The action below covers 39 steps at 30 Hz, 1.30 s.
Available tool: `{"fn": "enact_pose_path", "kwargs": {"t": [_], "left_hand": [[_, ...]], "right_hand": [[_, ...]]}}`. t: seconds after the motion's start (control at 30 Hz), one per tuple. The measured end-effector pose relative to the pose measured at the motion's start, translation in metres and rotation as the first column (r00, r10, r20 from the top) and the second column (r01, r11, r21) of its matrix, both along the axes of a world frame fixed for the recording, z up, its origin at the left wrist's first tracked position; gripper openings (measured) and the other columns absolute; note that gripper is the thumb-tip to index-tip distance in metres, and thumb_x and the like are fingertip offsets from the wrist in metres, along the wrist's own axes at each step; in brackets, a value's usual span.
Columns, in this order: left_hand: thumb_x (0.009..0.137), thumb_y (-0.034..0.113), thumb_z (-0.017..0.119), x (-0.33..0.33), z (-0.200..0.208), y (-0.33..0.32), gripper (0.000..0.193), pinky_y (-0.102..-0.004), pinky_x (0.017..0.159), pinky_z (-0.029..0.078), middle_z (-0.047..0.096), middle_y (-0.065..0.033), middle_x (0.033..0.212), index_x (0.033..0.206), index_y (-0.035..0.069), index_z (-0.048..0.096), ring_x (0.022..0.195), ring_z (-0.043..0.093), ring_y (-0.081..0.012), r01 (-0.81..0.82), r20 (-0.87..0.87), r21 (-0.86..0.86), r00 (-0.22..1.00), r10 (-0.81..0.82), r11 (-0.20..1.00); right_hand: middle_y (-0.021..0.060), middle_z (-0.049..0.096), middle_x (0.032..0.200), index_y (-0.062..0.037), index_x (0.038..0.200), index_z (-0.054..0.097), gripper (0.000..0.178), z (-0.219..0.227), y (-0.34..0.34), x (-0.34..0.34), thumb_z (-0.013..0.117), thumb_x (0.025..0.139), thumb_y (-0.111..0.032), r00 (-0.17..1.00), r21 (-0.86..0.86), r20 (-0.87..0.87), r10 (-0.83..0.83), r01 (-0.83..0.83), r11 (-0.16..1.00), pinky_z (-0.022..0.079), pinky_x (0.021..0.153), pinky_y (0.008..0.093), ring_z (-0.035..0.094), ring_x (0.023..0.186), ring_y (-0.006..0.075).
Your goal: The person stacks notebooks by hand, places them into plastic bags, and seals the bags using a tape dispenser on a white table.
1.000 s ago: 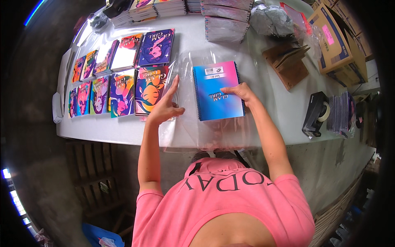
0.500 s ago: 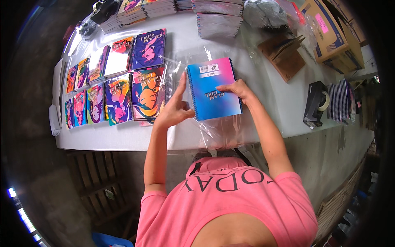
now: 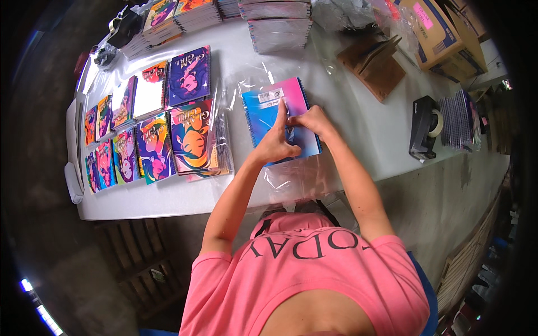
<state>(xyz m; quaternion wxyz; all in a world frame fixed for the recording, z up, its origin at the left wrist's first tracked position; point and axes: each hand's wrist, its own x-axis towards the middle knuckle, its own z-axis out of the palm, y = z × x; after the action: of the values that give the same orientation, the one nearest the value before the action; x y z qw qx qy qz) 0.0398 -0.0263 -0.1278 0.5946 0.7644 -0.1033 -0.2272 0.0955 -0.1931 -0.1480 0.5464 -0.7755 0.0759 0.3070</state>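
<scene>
A blue-and-pink spiral notebook [image 3: 258,120] lies on a clear plastic sheet [image 3: 274,182] spread over the table. It carries a white barcode sticker [image 3: 270,96] near its far edge. My left hand [image 3: 274,144] rests over the cover, index finger stretched up to the sticker's lower edge and thumb spread out to the right. At the notebook's right edge, my right hand [image 3: 315,122] has its thumb laid on the cover, pointing left beside the left hand. Its other fingers are tucked at the edge and partly hidden, apparently gripping it.
Colourful notebooks [image 3: 193,134] stand in two rows of stacks on the left. Wrapped stacks [image 3: 278,33] sit at the back. To the right are a brown wooden block [image 3: 372,73], a black tape dispenser [image 3: 424,129], a notebook stack [image 3: 458,120] and a cardboard box [image 3: 448,47].
My left hand has moved from the notebook's left edge onto its cover, close to the right hand. The right hand stays at the right edge. The whole view has shifted slightly.
</scene>
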Motion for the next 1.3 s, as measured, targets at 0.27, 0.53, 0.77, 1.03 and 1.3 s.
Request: {"fn": "enact_pose_path", "kwargs": {"t": [0.27,0.53,0.77,1.03,1.3], "left_hand": [[0.074,0.013,0.075,0.003,0.016,0.005,0.129,-0.0310,0.059,0.055,-0.003,-0.0167,0.154,0.133,0.029,-0.039,0.083,0.067,-0.0263,-0.091,-0.219,-0.188,0.974,0.049,0.978],[0.073,0.009,0.072,-0.014,-0.016,0.034,0.084,-0.0501,0.105,0.032,0.017,-0.0247,0.150,0.143,0.000,0.025,0.133,0.029,-0.0399,-0.244,0.485,0.206,0.867,0.118,0.947],[0.076,0.028,0.073,-0.013,-0.032,0.030,0.085,-0.0472,0.112,0.018,0.015,-0.0259,0.150,0.142,-0.001,0.028,0.139,0.013,-0.0422,-0.159,0.487,0.487,0.866,-0.115,0.859],[0.076,0.029,0.072,-0.012,-0.032,0.031,0.084,-0.0471,0.111,0.020,0.017,-0.0276,0.149,0.141,-0.003,0.028,0.138,0.016,-0.0431,-0.161,0.499,0.490,0.857,-0.125,0.856],[0.076,0.029,0.072,-0.011,-0.030,0.030,0.084,-0.0497,0.110,0.022,0.017,-0.0265,0.149,0.141,-0.002,0.029,0.138,0.016,-0.0428,-0.147,0.479,0.479,0.870,-0.118,0.865]], "right_hand": [[0.0361,0.019,0.143,0.0107,0.141,-0.008,0.117,-0.006,0.010,-0.021,0.075,0.074,-0.039,0.955,0.039,0.297,-0.005,-0.007,0.999,0.028,0.109,0.0398,0.027,0.134,0.0430],[0.0366,0.014,0.144,0.0065,0.143,-0.005,0.114,-0.006,0.012,-0.024,0.072,0.075,-0.044,0.919,-0.287,0.359,0.163,-0.057,0.956,0.026,0.109,0.0452,0.023,0.134,0.0468],[0.0225,0.018,0.150,0.0001,0.143,0.024,0.086,-0.051,-0.040,-0.092,0.053,0.085,-0.056,0.903,-0.803,0.424,-0.064,0.409,0.433,0.017,0.108,0.0578,0.014,0.139,0.0418],[0.0119,0.061,0.110,-0.0015,0.133,0.044,0.069,-0.036,-0.042,-0.109,0.076,0.075,-0.020,0.474,0.057,0.507,-0.720,0.815,0.577,0.047,0.075,0.0286,0.057,0.084,0.0132],[0.0040,0.063,0.079,-0.0052,0.091,0.061,0.040,-0.020,-0.090,-0.062,0.081,0.068,-0.032,0.804,-0.413,0.488,-0.340,0.556,0.722,0.046,0.072,0.0304,0.060,0.078,0.0188]]}}
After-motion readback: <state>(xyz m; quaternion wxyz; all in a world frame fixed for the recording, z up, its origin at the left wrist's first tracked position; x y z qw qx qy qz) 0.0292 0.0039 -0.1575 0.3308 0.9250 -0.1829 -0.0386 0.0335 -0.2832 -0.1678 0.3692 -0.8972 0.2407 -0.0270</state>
